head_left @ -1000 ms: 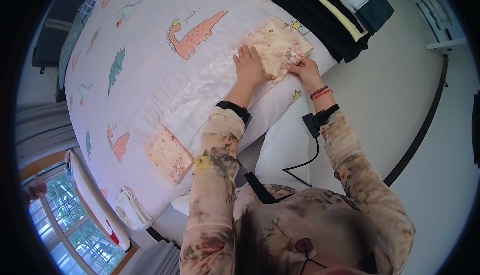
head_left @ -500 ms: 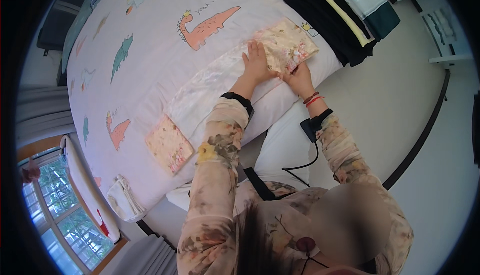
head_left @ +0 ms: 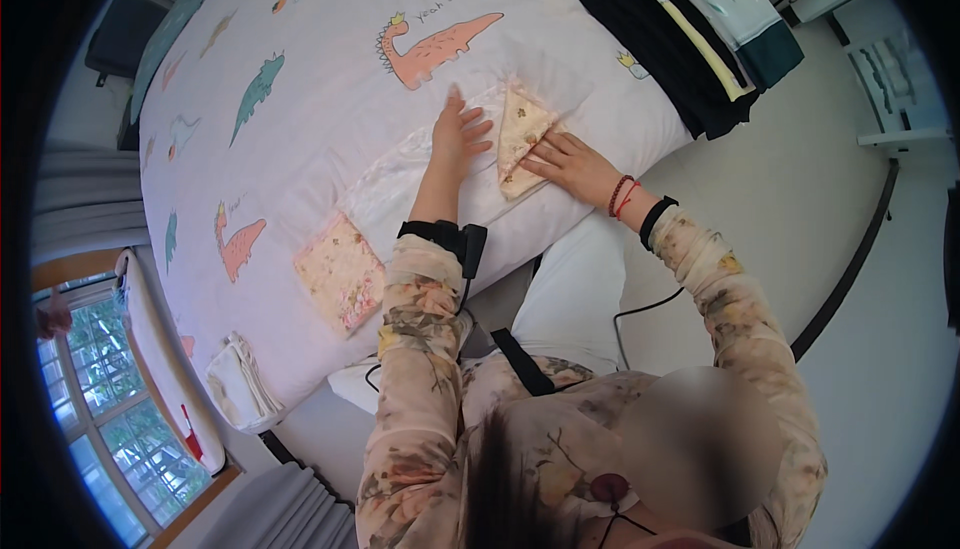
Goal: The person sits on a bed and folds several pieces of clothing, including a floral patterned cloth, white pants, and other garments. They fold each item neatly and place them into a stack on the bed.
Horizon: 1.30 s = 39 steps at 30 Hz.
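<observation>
On bedding (head_left: 335,99), small lettering (head_left: 430,13), right fingers (head_left: 551,156) on cloth (head_left: 521,127)

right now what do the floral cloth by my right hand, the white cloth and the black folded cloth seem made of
Floral cloth: seems a thin, smooth fabric, judging by its flat, crisp fold; fibre unclear. White cloth: probably satin or similar, since its rippled surface shines. Black folded cloth: apparently a soft, matt textile, as it drapes without gloss; fibre unclear.

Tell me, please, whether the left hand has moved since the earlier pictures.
Yes, the left hand has moved leftward, judged against the larger orange dinosaur print on the bedding.
</observation>
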Each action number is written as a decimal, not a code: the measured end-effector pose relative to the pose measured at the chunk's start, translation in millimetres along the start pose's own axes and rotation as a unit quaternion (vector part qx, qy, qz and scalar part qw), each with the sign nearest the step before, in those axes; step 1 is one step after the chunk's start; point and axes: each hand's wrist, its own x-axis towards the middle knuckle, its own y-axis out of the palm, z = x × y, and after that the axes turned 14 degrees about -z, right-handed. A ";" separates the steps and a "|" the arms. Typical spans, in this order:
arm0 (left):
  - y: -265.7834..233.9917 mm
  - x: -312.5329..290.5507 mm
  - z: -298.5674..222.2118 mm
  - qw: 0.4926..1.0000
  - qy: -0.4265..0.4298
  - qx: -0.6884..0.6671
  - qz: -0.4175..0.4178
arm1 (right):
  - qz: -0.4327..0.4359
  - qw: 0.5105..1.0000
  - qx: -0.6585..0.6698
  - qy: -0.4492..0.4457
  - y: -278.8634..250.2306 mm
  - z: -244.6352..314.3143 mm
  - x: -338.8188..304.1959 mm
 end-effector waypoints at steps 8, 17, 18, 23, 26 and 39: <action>69.8 -27.5 27.1 0.604 0.583 0.543 -0.019 | 0.033 0.999 0.029 -0.006 21.7 -3.7 -8.2; 86.9 23.8 11.7 0.780 0.467 0.416 -0.021 | 0.020 0.998 0.051 -0.005 14.9 -0.1 -5.4; 70.1 30.5 9.6 0.837 0.458 0.284 -0.095 | 0.014 0.999 0.050 0.001 12.4 0.1 -6.0; -29.9 71.8 31.3 0.942 0.146 -0.066 -0.294 | 0.059 0.997 0.042 -0.008 10.6 5.7 0.9; -38.3 73.3 35.3 0.953 0.086 -0.066 -0.284 | 0.061 0.996 0.060 -0.009 6.7 4.3 -1.3; -58.9 51.6 22.2 0.918 0.245 0.123 -0.287 | -0.102 0.952 0.239 0.163 -13.9 -4.4 26.8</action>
